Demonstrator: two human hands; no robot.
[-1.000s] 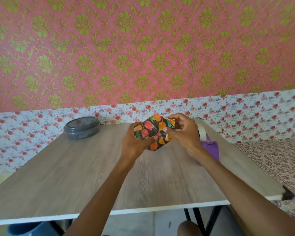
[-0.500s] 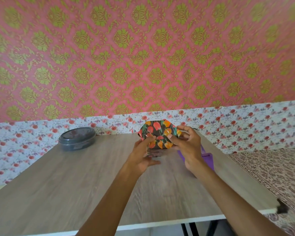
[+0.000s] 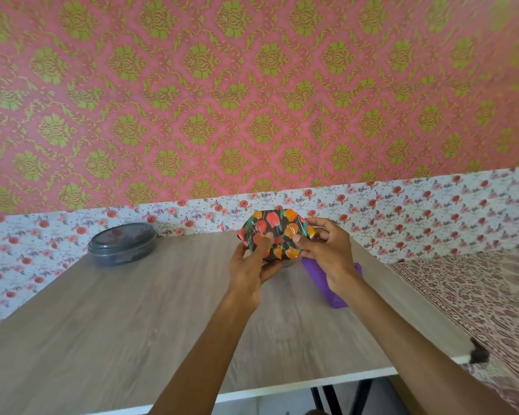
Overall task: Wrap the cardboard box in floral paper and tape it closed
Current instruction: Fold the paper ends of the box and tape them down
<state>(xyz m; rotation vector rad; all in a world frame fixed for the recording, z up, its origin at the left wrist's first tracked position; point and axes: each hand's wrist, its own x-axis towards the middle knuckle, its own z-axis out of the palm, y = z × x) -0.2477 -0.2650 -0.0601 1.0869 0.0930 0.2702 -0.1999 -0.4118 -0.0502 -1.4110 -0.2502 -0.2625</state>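
A: 2 hands on the box, or 1?

B: 2. The box (image 3: 277,232), already covered in floral paper (image 3: 291,227), is held up off the desk (image 3: 132,324), between them. The left hand (image 3: 249,268) grips its lower left edge, thumb pressed on the face toward the camera and fingers curled behind. The right hand (image 3: 327,250) pinches the right end, thumb on the front.

A: Which way does it lie?

B: Long axis left to right, broad face tilted toward the wearer.

A: And the tape?

B: No roll shows plainly. 1 purple object (image 3: 339,298) lies on the desk just below the right hand, partly hidden. It may be a dispenser, but I can't tell. If it is, the right hand is nearer, so I'd judge the left should keep the paper pinned while the right reaches down.

A: Anything else?

B: 1 dark lidded container (image 3: 122,244), well apart at the desk's far left.
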